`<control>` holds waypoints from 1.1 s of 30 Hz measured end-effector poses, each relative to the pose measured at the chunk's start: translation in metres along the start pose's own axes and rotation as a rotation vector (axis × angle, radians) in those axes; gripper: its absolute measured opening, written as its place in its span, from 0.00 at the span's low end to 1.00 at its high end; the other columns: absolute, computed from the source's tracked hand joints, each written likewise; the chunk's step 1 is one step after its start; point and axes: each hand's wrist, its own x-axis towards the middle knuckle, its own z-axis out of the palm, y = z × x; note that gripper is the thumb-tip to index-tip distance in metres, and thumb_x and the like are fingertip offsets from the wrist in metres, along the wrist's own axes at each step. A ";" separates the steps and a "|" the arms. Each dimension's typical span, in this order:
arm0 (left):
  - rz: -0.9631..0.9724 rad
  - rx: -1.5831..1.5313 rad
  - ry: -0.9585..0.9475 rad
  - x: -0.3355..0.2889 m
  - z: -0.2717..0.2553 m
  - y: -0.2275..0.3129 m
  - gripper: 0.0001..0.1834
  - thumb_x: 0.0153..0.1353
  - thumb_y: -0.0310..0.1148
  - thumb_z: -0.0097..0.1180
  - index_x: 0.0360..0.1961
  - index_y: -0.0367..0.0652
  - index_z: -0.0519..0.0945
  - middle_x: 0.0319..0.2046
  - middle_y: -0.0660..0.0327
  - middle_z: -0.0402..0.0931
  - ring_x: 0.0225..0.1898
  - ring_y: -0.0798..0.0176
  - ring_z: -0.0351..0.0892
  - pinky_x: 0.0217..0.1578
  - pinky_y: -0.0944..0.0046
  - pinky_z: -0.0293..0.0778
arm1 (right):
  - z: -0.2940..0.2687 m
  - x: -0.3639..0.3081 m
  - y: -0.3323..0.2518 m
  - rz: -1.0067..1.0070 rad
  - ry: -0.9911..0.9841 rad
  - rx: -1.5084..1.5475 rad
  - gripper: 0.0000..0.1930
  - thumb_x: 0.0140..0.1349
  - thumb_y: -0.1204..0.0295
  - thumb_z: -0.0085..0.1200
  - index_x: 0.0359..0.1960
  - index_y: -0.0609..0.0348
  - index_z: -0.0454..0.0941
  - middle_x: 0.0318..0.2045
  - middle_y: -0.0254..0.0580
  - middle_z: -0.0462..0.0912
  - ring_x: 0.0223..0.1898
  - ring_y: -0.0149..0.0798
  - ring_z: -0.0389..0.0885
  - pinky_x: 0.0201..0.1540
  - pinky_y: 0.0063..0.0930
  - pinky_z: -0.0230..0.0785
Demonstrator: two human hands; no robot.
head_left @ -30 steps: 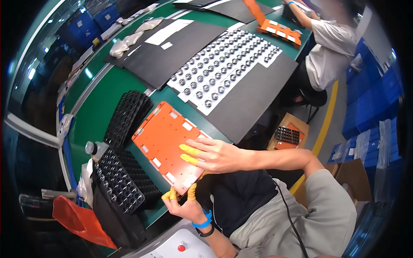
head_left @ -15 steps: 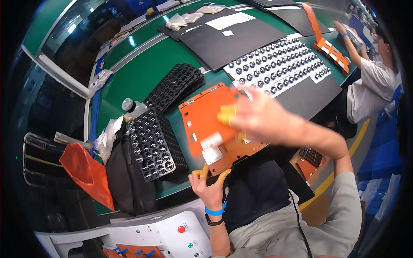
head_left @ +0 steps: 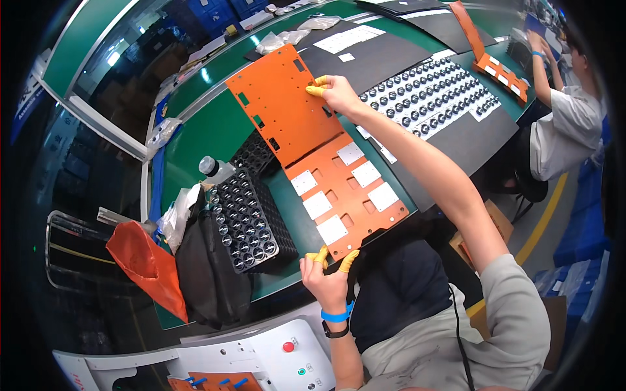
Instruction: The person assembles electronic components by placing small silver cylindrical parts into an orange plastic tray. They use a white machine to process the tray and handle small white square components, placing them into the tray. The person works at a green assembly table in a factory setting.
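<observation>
An orange hinged fixture lies unfolded before me at the bench edge. Its lid (head_left: pixel 280 107), pierced with several holes and slots, is swung up and away from me. White square plates (head_left: pixel 317 205) sit in two columns on its base (head_left: pixel 349 189). My right hand (head_left: pixel 338 94) pinches the lid's right edge, with yellow finger cots on its fingertips. Down at the base's near left corner, my left hand (head_left: pixel 325 281), also in yellow cots, grips the orange panel between thumb and fingers.
Left of the fixture stand black trays (head_left: pixel 244 221) of round parts and a clear bottle (head_left: pixel 215 168). A white sheet with rows of black knobs (head_left: pixel 430 94) lies on dark boards at right. A red bag (head_left: pixel 147 264) hangs at left. Another person (head_left: pixel 564 124) works at far right.
The orange lid has swung open, away from me, uncovering the base with its white plates. My right hand has moved up and away with the lid's edge; my left hand stays at the corner.
</observation>
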 end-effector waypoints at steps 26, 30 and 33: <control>-0.033 0.077 -0.086 -0.001 -0.002 -0.003 0.29 0.39 0.40 0.80 0.35 0.28 0.82 0.28 0.55 0.73 0.34 0.51 0.71 0.35 0.56 0.68 | -0.037 -0.157 -0.009 -0.341 0.090 -1.038 0.10 0.67 0.67 0.53 0.32 0.61 0.71 0.18 0.52 0.77 0.24 0.57 0.80 0.25 0.49 0.69; 0.021 0.067 -0.038 -0.002 0.005 -0.004 0.29 0.39 0.40 0.80 0.35 0.28 0.81 0.27 0.56 0.72 0.32 0.53 0.70 0.33 0.58 0.67 | -0.120 -0.173 0.001 -0.703 0.017 -1.272 0.08 0.60 0.70 0.56 0.39 0.55 0.73 0.20 0.41 0.80 0.19 0.44 0.82 0.21 0.39 0.73; 0.071 0.082 -0.015 -0.006 0.009 -0.009 0.29 0.39 0.42 0.80 0.34 0.28 0.81 0.26 0.58 0.70 0.29 0.56 0.68 0.29 0.59 0.65 | -0.199 -0.176 -0.009 -0.640 0.066 -1.526 0.08 0.63 0.64 0.57 0.39 0.53 0.76 0.21 0.38 0.82 0.21 0.40 0.84 0.21 0.36 0.72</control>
